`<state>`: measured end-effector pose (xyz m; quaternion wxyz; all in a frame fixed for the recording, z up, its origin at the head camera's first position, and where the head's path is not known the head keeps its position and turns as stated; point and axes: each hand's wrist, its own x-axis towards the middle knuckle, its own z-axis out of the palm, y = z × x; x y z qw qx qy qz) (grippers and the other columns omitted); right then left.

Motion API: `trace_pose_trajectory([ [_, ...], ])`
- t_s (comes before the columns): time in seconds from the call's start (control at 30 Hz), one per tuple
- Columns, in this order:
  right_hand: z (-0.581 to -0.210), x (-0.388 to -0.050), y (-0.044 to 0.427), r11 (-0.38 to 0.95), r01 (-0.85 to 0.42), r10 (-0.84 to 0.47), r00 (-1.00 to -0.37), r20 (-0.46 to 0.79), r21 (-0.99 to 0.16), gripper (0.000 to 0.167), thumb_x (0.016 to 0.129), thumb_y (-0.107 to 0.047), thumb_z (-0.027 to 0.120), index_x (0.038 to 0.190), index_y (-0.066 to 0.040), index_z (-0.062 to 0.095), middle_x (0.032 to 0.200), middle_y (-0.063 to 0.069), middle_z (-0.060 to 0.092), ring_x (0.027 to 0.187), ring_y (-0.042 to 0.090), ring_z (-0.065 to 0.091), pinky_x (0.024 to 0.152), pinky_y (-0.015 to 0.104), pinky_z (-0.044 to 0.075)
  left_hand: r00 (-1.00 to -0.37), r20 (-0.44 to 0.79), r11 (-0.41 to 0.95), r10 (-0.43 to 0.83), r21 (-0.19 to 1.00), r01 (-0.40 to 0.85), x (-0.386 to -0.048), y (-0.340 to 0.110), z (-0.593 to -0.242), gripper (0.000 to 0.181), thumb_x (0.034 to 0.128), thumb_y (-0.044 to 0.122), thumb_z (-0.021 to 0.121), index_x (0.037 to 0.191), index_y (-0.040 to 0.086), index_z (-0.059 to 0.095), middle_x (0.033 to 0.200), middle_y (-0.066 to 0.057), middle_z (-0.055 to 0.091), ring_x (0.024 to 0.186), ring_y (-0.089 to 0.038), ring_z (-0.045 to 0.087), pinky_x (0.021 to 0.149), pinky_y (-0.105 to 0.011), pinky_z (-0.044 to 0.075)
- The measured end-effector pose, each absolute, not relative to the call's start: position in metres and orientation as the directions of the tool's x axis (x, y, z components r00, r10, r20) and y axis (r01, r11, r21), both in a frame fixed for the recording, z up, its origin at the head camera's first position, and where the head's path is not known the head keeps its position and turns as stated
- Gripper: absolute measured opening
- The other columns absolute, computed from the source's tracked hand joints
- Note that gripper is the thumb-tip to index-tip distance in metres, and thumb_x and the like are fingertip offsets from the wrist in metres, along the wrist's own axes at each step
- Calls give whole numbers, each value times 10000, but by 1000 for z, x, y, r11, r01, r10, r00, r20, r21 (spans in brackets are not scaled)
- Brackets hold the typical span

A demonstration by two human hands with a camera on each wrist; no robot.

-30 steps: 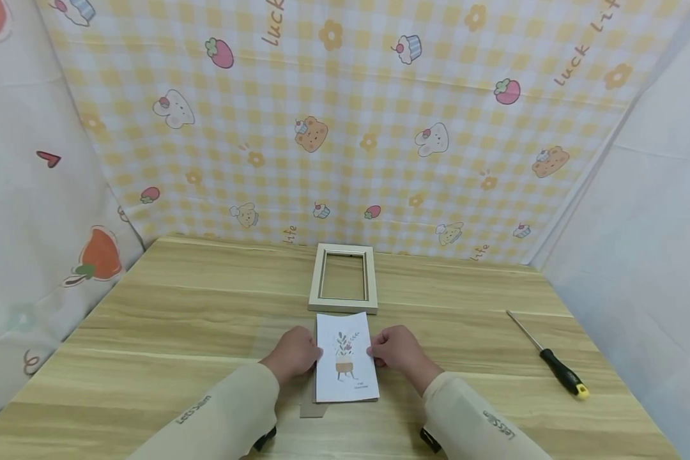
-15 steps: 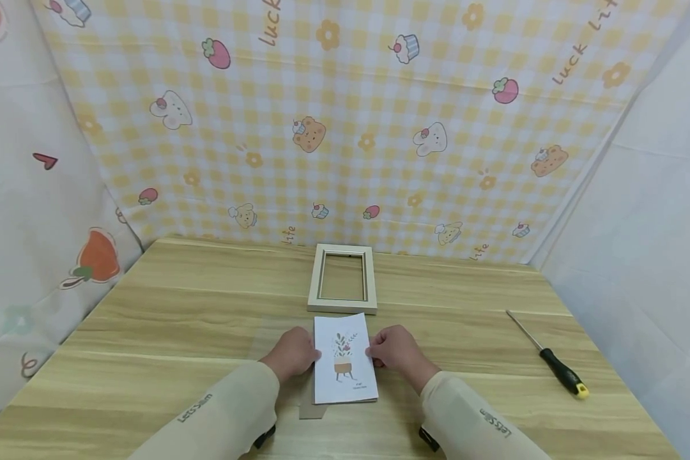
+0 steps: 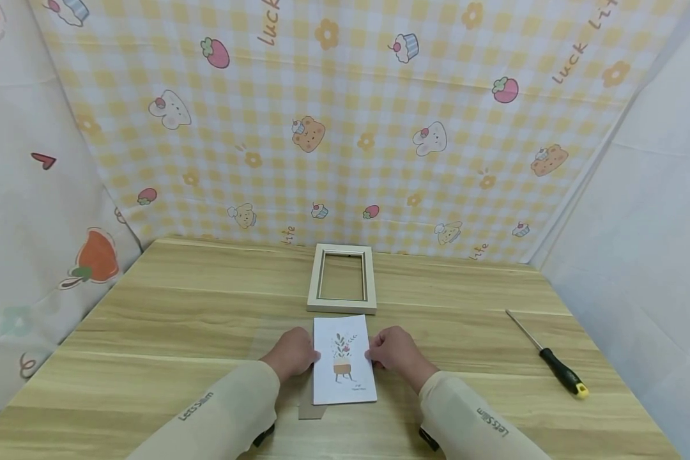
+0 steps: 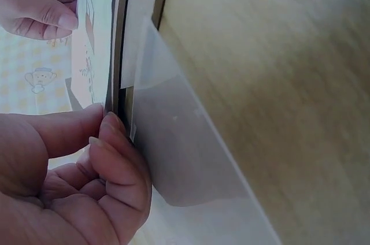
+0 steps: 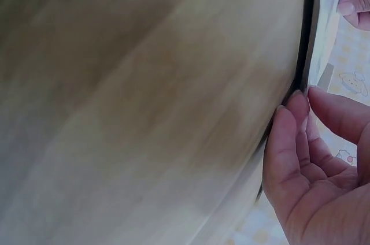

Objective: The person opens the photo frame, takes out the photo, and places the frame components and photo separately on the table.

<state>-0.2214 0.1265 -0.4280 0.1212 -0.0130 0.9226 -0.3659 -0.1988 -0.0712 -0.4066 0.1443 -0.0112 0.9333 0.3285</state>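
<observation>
A white card (image 3: pixel 345 377) printed with a potted plant lies on a thin board (image 4: pixel 119 19) of about its size, whose edge shows in the left wrist view. My left hand (image 3: pixel 292 353) pinches the left edge of card and board between thumb and fingers. On the opposite edge, my right hand (image 3: pixel 397 351) pinches them the same way. A brown flap (image 3: pixel 312 411) sticks out below the card's lower left corner. Beside the left hand lies a clear plastic sheet (image 4: pixel 185 152), faint in the head view. Beyond the card rests a cream picture frame (image 3: pixel 313 281) with an open middle.
To the right lies a screwdriver (image 3: pixel 562 372) with a black and yellow handle, its shaft pointing away. The wooden table (image 3: pixel 195 300) ends at a patterned cloth (image 3: pixel 356 172) behind. White sheets (image 3: pixel 638 223) hang at both sides.
The card has shifted slightly left and toward me, and now covers the board's left edge, which showed a second ago. Both hands keep their pinch at the sides.
</observation>
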Motion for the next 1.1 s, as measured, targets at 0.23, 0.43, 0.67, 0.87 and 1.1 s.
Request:
trace_pose_trajectory([
  [0.23,-429,-221,127,744,46,-123,-971,-205,-667,169,825,-37,722,681,-42,633,574,-11,555,540,94,498,506,208,395,-955,-292,791,58,597,-135,-200,-70,-408,324,883,48,648,601,54,489,579,-26,413,535,-146,407,496,-231,327],
  [0.43,-430,-222,126,756,49,-118,-970,-210,-653,186,824,-49,728,669,-51,624,568,-10,549,532,96,487,501,205,386,-957,-283,796,57,592,-127,-199,-70,-408,321,875,47,657,593,46,504,567,-24,400,525,-145,400,491,-227,320],
  [0.67,-430,-220,126,760,38,-128,-970,-206,-649,171,827,-53,725,683,-47,633,586,-3,560,539,98,487,499,206,390,-964,-259,790,54,601,-118,-198,-70,-409,325,860,42,668,601,61,473,576,-22,407,526,-143,406,489,-226,326],
  [0.87,-428,-218,126,773,17,-136,-972,-192,-634,180,829,-63,725,676,-55,629,591,-10,560,542,98,480,493,208,384,-964,-263,781,41,611,-133,-197,-69,-407,298,853,23,648,615,56,470,584,-26,398,532,-152,408,491,-232,330],
  [1.1,-426,-217,124,782,19,-127,-974,-189,-623,209,824,-66,732,649,-63,617,572,-17,546,529,93,463,485,202,366,-965,-260,780,35,610,-136,-198,-67,-406,186,855,-2,626,684,6,553,607,-42,424,549,-165,422,500,-237,332],
])
